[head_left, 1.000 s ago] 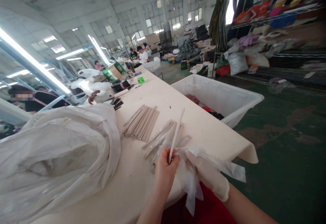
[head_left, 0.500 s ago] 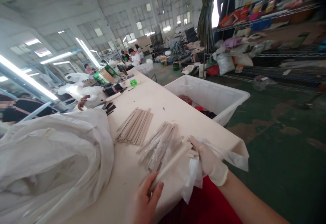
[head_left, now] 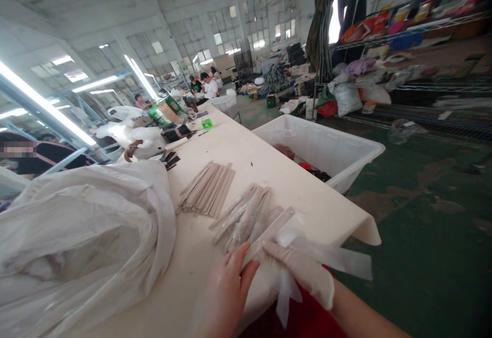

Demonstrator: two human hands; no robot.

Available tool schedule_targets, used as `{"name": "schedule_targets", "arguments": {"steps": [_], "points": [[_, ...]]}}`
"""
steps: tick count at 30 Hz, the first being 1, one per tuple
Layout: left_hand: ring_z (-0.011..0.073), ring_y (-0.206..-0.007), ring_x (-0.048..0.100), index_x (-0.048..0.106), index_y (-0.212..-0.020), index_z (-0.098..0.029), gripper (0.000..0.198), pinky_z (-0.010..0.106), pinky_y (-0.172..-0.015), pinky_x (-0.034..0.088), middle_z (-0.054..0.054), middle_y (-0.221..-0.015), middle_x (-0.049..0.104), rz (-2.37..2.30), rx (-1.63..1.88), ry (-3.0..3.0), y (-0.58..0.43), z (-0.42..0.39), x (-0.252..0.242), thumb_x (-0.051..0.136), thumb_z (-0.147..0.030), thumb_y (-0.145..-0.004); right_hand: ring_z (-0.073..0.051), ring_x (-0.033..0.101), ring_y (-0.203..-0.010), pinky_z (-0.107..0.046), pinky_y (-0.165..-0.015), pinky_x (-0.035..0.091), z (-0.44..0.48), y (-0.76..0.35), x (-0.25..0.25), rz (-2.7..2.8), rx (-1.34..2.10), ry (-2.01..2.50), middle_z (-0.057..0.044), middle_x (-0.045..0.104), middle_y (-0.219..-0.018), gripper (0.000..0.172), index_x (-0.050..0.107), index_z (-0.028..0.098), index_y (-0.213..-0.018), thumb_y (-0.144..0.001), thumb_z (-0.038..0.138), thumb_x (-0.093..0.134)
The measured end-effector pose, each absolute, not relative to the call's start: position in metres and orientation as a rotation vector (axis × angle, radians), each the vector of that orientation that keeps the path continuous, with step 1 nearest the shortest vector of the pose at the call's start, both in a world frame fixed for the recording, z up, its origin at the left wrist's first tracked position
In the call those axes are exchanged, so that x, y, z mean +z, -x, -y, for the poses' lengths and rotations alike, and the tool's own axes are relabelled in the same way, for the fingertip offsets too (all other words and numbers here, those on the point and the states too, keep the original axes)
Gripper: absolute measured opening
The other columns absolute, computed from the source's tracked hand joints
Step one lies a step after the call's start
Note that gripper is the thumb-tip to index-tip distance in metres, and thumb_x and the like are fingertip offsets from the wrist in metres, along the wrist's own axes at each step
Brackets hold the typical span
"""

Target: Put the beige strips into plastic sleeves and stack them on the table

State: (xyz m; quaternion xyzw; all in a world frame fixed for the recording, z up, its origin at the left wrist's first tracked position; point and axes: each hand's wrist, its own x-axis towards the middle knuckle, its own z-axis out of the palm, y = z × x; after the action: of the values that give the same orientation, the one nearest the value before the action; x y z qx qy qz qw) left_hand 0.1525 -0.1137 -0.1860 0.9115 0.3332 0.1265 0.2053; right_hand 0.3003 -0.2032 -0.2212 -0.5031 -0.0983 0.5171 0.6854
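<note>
My bare left hand (head_left: 230, 284) is closed on the near end of a pale flat strip (head_left: 274, 229) at the table's near edge. Wearing a pale glove, my right hand (head_left: 300, 269) is closed on translucent plastic film (head_left: 334, 256) beside the strip, with film trailing to the right and hanging down below. Just beyond my left hand lies a pile of plastic-wrapped strips (head_left: 246, 215). Farther back, a fanned stack of beige strips (head_left: 207, 189) rests on the table.
A large white sack (head_left: 88, 235) covers the left of the cream table (head_left: 307, 199). Past its right edge stands a white bin (head_left: 346, 153) with dark and red items. Wire shelves (head_left: 415, 89) stand at the right. People are in the background.
My right hand has moved down and left along the strip, closer to my left hand. The plastic film now stretches out to the right. The whole view has shifted slightly.
</note>
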Motion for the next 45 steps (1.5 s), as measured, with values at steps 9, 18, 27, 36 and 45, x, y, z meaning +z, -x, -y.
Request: {"name": "schedule_targets", "arguments": {"steps": [9, 18, 27, 36, 45], "points": [[0.0249, -0.092, 0.066, 0.057, -0.113, -0.019, 0.036, 0.038, -0.080, 0.050, 0.009, -0.098, 0.071, -1.010, 0.350, -2.259, -0.164, 0.118, -0.204, 0.045, -0.037, -0.084, -0.015, 0.064, -0.060, -0.025, -0.060, 0.050, 0.196, -0.305, -0.219, -0.040, 1.118, 0.773, -0.001, 0.071, -0.068, 0.032, 0.072, 0.019, -0.084, -0.066, 0.046, 0.074], [0.0218, -0.081, 0.067, 0.060, -0.097, -0.020, 0.022, 0.034, -0.073, 0.051, 0.007, -0.086, 0.071, -0.950, 0.474, -2.293, -0.166, 0.122, -0.218, 0.049, -0.034, -0.084, -0.009, 0.055, -0.048, -0.019, -0.049, 0.045, 0.198, -0.301, -0.232, -0.096, 1.080, 0.824, 0.002, 0.065, -0.058, 0.030, 0.069, 0.019, -0.078, -0.066, 0.045, 0.075], [0.0214, -0.085, 0.065, 0.058, -0.105, -0.019, 0.026, 0.030, -0.072, 0.047, 0.008, -0.092, 0.069, -1.219, 0.538, -2.554, -0.213, 0.065, -0.216, 0.042, -0.034, -0.091, -0.007, 0.049, -0.040, -0.017, -0.042, 0.045, 0.191, -0.320, -0.234, -0.070, 1.194, 0.558, 0.006, 0.057, -0.049, 0.011, 0.069, 0.017, -0.077, -0.080, 0.027, 0.064], [0.0218, -0.094, 0.059, 0.065, -0.095, -0.017, 0.029, 0.032, -0.081, 0.042, 0.010, -0.099, 0.065, -1.079, 0.472, -2.639, -0.225, 0.060, -0.201, 0.040, -0.032, -0.091, -0.016, 0.062, -0.105, -0.033, -0.095, 0.049, 0.196, -0.350, -0.223, -0.168, 1.221, 0.382, -0.009, 0.069, -0.111, 0.039, 0.065, 0.012, -0.105, -0.097, 0.018, 0.028], [0.0082, -0.046, 0.042, 0.051, -0.095, -0.016, 0.029, 0.020, -0.046, 0.034, -0.007, -0.058, 0.048, -0.808, 0.130, -1.663, -0.199, 0.118, -0.212, 0.057, -0.030, -0.071, -0.013, 0.065, -0.094, -0.026, -0.087, 0.051, 0.196, -0.353, -0.219, -0.085, 1.126, 0.463, -0.005, 0.072, -0.099, 0.025, 0.068, 0.018, -0.097, -0.093, 0.025, 0.045]]}}
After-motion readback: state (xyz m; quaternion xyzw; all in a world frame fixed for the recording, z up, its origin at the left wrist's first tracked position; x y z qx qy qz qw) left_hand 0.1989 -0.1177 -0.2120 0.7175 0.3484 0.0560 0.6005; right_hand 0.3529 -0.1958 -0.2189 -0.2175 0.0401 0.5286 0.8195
